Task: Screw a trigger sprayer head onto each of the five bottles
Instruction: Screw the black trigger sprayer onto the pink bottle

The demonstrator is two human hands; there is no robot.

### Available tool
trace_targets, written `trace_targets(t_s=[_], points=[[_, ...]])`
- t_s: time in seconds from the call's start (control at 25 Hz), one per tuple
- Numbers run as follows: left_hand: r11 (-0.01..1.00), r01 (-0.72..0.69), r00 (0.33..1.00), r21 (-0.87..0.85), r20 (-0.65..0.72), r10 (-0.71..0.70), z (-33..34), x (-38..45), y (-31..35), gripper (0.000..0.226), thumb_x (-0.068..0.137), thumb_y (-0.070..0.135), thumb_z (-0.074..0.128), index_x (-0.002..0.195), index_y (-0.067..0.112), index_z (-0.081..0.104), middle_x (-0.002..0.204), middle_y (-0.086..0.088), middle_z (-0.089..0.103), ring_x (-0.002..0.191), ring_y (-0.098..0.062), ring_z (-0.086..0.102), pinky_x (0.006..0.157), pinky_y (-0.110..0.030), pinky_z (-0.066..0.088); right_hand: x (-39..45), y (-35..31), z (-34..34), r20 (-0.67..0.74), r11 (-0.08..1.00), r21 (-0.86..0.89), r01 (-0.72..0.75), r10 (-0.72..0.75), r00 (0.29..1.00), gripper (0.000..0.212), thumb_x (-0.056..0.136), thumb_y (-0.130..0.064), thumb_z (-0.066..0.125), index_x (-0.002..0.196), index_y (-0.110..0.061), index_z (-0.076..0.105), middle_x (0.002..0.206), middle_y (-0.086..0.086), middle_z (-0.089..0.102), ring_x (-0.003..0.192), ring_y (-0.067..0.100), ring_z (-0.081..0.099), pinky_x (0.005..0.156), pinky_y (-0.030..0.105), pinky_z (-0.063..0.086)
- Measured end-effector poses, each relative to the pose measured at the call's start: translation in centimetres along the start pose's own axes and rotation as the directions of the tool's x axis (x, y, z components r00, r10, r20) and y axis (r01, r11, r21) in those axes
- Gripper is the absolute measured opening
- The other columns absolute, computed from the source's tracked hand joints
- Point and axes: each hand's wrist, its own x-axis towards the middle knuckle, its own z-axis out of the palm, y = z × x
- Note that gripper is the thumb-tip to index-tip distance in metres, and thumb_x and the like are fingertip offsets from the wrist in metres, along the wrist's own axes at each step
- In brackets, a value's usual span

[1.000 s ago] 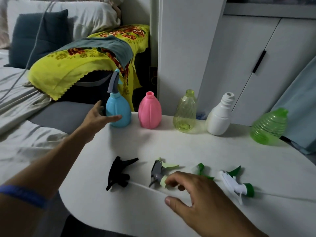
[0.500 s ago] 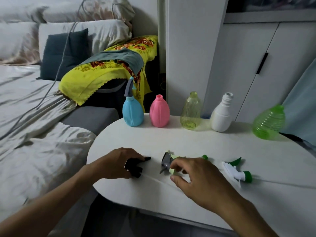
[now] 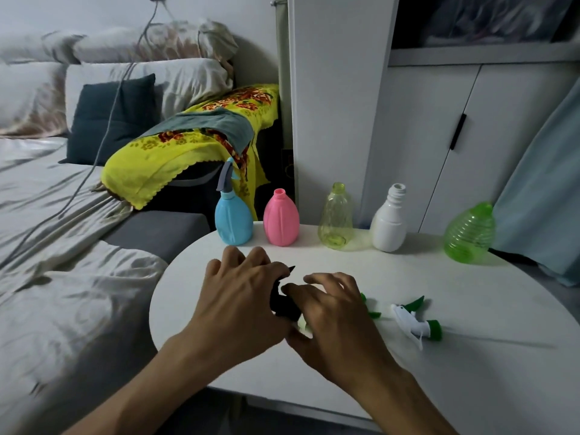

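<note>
You have five bottles at the back of the table: one blue (image 3: 233, 221), one pink (image 3: 281, 221), one clear yellow (image 3: 335, 221), one white (image 3: 389, 226) and one green (image 3: 469, 236). One of the five, the blue, carries a sprayer head; four necks are open. Loose sprayer heads you can count: one black (image 3: 282, 301), one white with a green collar (image 3: 416, 323), and green parts (image 3: 370, 309) of at least one more, mostly hidden behind your hand.

Open tabletop (image 3: 470, 387) front right and between hands and bottle row. Back edge blocked by blue bottle (image 3: 233, 222), pink bottle (image 3: 281, 222), yellow bottle (image 3: 335, 222), white bottle (image 3: 389, 226), green bottle (image 3: 469, 237). White sprayer (image 3: 414, 323) lying right of right hand (image 3: 332, 321); cabinet (image 3: 439, 120) close behind.
</note>
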Motion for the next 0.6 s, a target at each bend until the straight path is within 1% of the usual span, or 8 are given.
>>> trace_targets(t_s=[0.12,0.2,0.28,0.36,0.4,0.48,0.56,0.6], points=[[0.995,-0.087,0.996,-0.057,0.018,0.089,0.2,0.4,0.9,0.070,0.075,0.062,0.059,0.139,0.042,0.039,0.124,0.014,0.045,0.105,-0.013,0.036,0.085,-0.027,0.034,0.0,0.6,-0.5,-0.015,0.999,-0.010,-0.043,0.043,0.999,0.019,0.070,-0.021,0.078,0.088,-0.022,0.071,0.085,-0.004,0.076,0.095,0.023,0.067,0.085,0.038,0.050],[0.896,-0.137,0.977,-0.422,0.094,0.193,-0.4,1.4,0.3,0.078,0.068,0.071,0.061,0.138,0.045,0.039,0.132,0.019,0.044,0.113,-0.004,0.046,0.088,-0.022,0.046,0.3,2.1,-1.6,-0.079,0.995,-0.002,-0.098,0.097,0.992,0.016,0.073,-0.014,0.070,0.088,-0.019,0.068,0.084,0.001,0.073,0.091,0.028,0.066,0.078,0.043,0.050],[0.565,-0.071,0.988,-0.822,0.018,0.150,-0.5,3.7,-1.3,0.069,0.068,0.063,0.072,0.130,0.045,0.049,0.130,0.022,0.052,0.113,0.000,0.056,0.080,-0.020,0.056,0.7,4.2,-3.2,-0.171,0.980,0.082,-0.178,0.190,0.967,0.015,0.082,-0.012,0.069,0.096,-0.018,0.067,0.089,0.000,0.071,0.090,0.028,0.064,0.074,0.042,0.049],[0.288,-0.010,0.985,-0.958,-0.058,-0.161,1.4,7.4,-3.3,0.048,0.075,0.036,0.079,0.120,0.033,0.061,0.115,0.011,0.065,0.105,-0.011,0.065,0.073,-0.025,0.058,0.9,6.2,-4.4,-0.237,0.919,0.274,-0.284,0.350,0.906,0.017,0.090,-0.024,0.067,0.106,-0.022,0.062,0.095,-0.008,0.067,0.091,0.019,0.059,0.074,0.036,0.048],[0.262,0.020,0.949,-0.965,-0.065,-0.309,2.9,9.5,-3.9,0.043,0.077,0.022,0.079,0.117,0.026,0.063,0.109,0.004,0.067,0.103,-0.018,0.066,0.073,-0.027,0.056,0.9,7.0,-4.8,-0.245,0.851,0.405,-0.333,0.452,0.858,0.020,0.091,-0.033,0.063,0.109,-0.026,0.058,0.097,-0.013,0.066,0.090,0.014,0.059,0.074,0.033,0.048],[0.430,0.116,0.867,-0.895,-0.120,-0.484,6.4,13.3,-4.7,0.050,0.076,0.009,0.078,0.121,0.018,0.058,0.115,-0.006,0.064,0.104,-0.024,0.061,0.078,-0.034,0.055,0.9,7.8,-5.1,-0.201,0.678,0.628,-0.382,0.616,0.762,0.030,0.089,-0.042,0.058,0.113,-0.025,0.055,0.096,-0.022,0.068,0.087,0.002,0.063,0.079,0.031,0.051],[0.565,0.247,0.841,-0.787,-0.115,-0.528,9.8,16.6,-5.3,0.076,0.071,0.014,0.083,0.136,0.018,0.044,0.132,-0.009,0.052,0.118,-0.026,0.051,0.095,-0.045,0.051,0.8,8.1,-5.2,-0.166,0.586,0.710,-0.389,0.677,0.717,0.043,0.085,-0.050,0.054,0.117,-0.021,0.059,0.095,-0.038,0.064,0.087,-0.013,0.061,0.087,0.025,0.050],[0.564,0.304,0.838,-0.767,-0.066,-0.541,11.2,18.0,-5.7,0.092,0.066,0.019,0.087,0.143,0.020,0.036,0.138,-0.010,0.046,0.125,-0.029,0.046,0.101,-0.050,0.046,0.9,8.3,-5.2,-0.150,0.548,0.742,-0.385,0.696,0.703,0.047,0.083,-0.053,0.053,0.118,-0.022,0.062,0.097,-0.040,0.063,0.091,-0.014,0.061,0.091,0.029,0.049]])
